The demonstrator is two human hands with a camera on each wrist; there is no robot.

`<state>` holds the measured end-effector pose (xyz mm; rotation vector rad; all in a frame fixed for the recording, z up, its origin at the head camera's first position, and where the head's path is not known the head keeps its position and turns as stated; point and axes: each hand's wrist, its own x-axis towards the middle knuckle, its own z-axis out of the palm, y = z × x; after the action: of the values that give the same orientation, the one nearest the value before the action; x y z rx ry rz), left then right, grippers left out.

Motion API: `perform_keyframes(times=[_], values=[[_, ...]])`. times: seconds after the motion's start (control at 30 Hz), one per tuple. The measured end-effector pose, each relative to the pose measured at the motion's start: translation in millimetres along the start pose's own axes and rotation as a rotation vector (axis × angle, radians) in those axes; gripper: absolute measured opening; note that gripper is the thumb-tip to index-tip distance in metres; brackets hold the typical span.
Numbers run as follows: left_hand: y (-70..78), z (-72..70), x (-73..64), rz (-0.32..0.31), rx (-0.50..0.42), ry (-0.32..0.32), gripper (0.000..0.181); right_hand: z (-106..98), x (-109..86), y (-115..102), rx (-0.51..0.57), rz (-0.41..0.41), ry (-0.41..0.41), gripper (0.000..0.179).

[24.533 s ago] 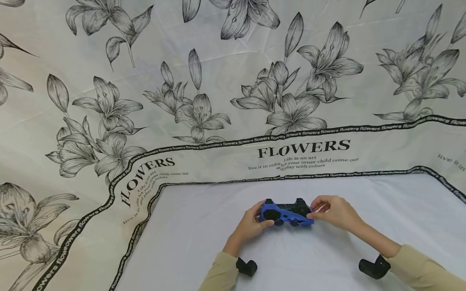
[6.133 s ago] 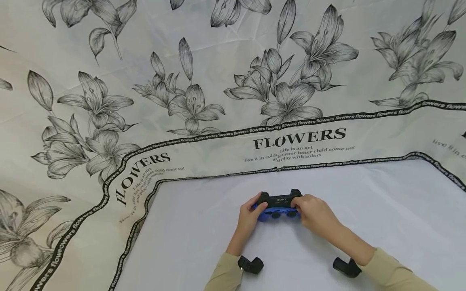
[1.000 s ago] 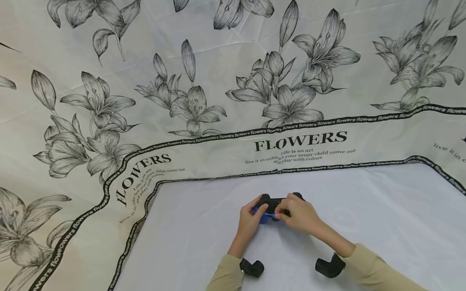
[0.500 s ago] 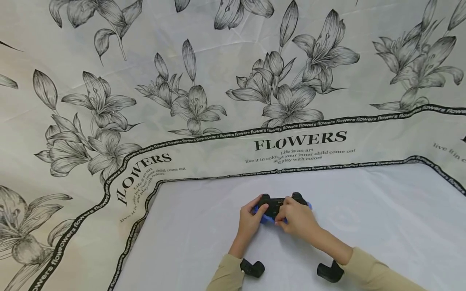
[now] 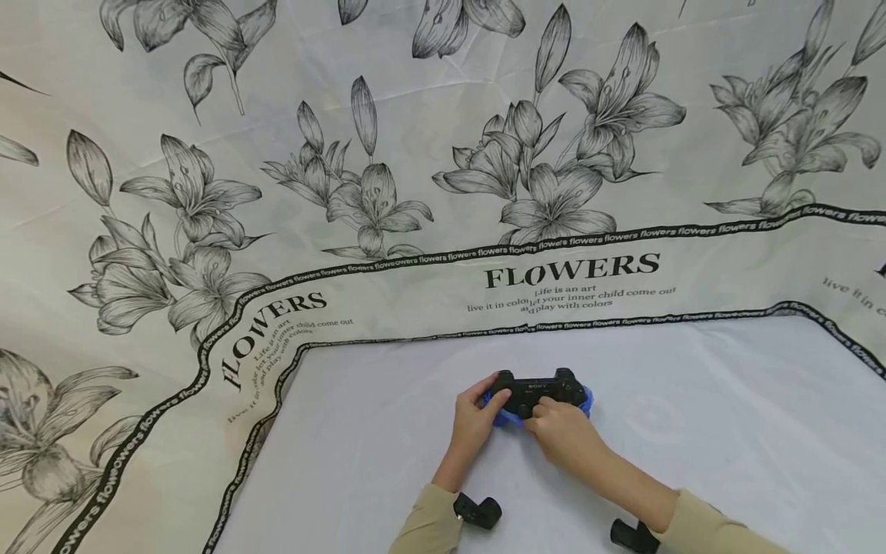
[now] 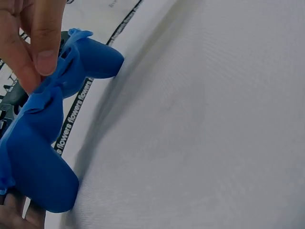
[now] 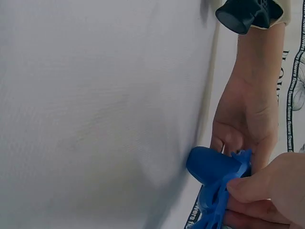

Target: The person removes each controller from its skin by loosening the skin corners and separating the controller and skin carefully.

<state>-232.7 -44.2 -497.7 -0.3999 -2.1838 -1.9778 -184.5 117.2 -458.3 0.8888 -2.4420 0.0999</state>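
Note:
A black game controller (image 5: 536, 388) is held over the white tablecloth, its face showing "SONY". A flexible blue controller cover (image 5: 588, 400) sits behind it and shows round its edges and right grip. My left hand (image 5: 474, 423) grips the left end, thumb on top. My right hand (image 5: 567, 435) is at the near middle edge, fingers bent, hiding part of the face. In the left wrist view its fingers pinch the rim of the blue cover (image 6: 40, 162), whose two hollow-looking grips stick out. The right wrist view shows my right thumb (image 7: 250, 188) pressed on the cover's edge.
White cloth (image 5: 346, 462) covers the table. Behind it hangs a flower-printed curtain (image 5: 388, 292) with a black lettered border. Black wrist cameras (image 5: 477, 512) sit at both sleeves.
Long ago the blue cover lay across much of the controller's face; now the face is bare and black. In the last second my right hand has slid toward the near edge, uncovering the right side.

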Motion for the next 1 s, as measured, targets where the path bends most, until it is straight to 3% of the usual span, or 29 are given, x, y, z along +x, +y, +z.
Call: perform_keyframes(times=[0.13, 0.3, 0.4, 0.5, 0.63, 0.77, 0.87, 1.0], values=[[-12.8, -0.4, 6.1, -0.068, 0.016, -0.005, 0.037, -7.6, -3.1, 2.7, 0.024, 0.002, -0.006, 0.010], [-12.3, -3.5, 6.5, -0.169, 0.097, 0.017, 0.039, -13.6, -7.4, 7.3, 0.093, -0.011, 0.005, 0.007], [-10.9, -4.1, 2.9, -0.214, 0.145, 0.062, 0.040, -13.4, -12.7, 11.0, 0.140, -0.039, 0.075, 0.009], [-9.5, -1.8, -2.5, -0.216, 0.179, 0.116, 0.042, -13.9, -18.9, 18.8, 0.248, -0.016, 0.192, 0.016], [-8.5, 1.9, -8.1, -0.206, 0.186, 0.171, 0.042, -18.6, -25.8, 36.4, 0.400, 0.152, 0.332, 0.021], [-6.9, 1.7, -9.9, -0.210, 0.178, 0.156, 0.041, -22.6, -33.0, 55.3, 0.486, 0.387, 0.394, 0.018], [-4.4, -0.6, -10.0, -0.230, 0.176, 0.116, 0.042, -21.5, -39.8, 63.8, 0.505, 0.491, 0.360, 0.015], [-1.5, -4.7, -9.3, -0.254, 0.172, 0.063, 0.043, -16.3, -47.4, 68.0, 0.521, 0.594, 0.206, 0.022]])
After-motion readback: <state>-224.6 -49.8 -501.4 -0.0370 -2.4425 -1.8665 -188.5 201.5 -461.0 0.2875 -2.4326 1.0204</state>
